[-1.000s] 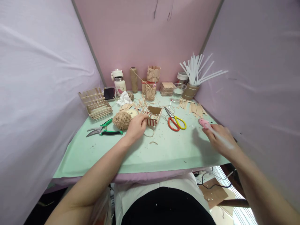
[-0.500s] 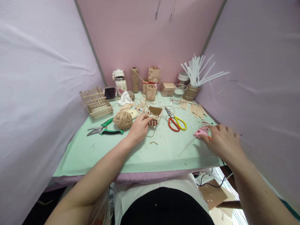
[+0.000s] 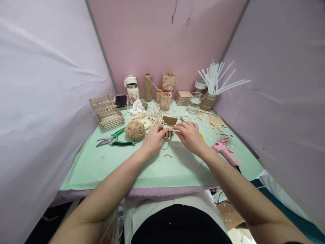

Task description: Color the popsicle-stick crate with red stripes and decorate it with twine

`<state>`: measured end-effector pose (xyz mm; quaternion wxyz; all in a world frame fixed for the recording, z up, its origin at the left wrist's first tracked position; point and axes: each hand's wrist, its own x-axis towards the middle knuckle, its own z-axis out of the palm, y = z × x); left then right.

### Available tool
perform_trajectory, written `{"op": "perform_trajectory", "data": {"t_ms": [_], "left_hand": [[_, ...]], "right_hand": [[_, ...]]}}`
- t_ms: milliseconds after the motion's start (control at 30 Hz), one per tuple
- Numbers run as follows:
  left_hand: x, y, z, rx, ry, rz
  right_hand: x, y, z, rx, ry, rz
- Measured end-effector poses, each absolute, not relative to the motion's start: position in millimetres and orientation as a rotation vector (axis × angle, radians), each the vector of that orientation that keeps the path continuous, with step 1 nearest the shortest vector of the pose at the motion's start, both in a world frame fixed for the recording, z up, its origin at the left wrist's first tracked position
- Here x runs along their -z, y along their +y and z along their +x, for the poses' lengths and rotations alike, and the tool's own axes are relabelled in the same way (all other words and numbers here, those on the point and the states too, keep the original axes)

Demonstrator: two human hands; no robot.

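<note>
A small craft box (image 3: pixel 170 120) with a brown inside and a red-and-white striped front sits mid-table. My left hand (image 3: pixel 154 138) is closed on its left front edge, fingertips pressed at the rim. From the other side my right hand (image 3: pixel 190 135) reaches in, thumb and fingers pinched at the same front edge; anything thin between them is too small to make out. A loop of twine (image 3: pixel 165 145) lies just below the box. Mostly behind my right hand are the scissors, with a bit of yellow handle (image 3: pixel 201 135) showing. The pink hot glue gun (image 3: pixel 225 151) lies to the right.
Left of the box are a twine ball (image 3: pixel 135 130) and green-handled pruning shears (image 3: pixel 115 139). A slatted wooden piece (image 3: pixel 108 112) stands further left. Behind are a water cup (image 3: pixel 195 101), loose wooden sticks (image 3: pixel 217 121) and a jar of white glue sticks (image 3: pixel 209 101).
My right hand has let go of the glue gun, which now lies on the table, and has moved left to the box. My left hand stays at the box.
</note>
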<state>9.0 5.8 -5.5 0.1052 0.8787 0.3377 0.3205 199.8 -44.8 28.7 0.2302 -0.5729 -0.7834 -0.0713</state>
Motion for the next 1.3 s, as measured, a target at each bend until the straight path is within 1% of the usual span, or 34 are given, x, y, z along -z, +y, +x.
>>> {"op": "perform_trajectory", "data": {"t_ms": [333,567,933,1167,1300], "left_hand": [[6,6,9,-0.977,0.971,2.605],[0,15,5,-1.091,1.023,2.572],[-5,32,16,-0.943,0.993,2.631],[-5,30,18,-0.944,1.017,2.617],[-3,29,14,-1.019,0.998,2.575]], "right_hand": [[-18,-35,195,0.148,-2.108,-1.614],[-20,-30,189,0.134,-2.064,-1.635],[-17,-29,191,0.142,-2.064,-1.657],[-16,-31,190,0.169,-2.056,-1.676],[-15,-33,190,0.153,-2.026,-1.675]]}}
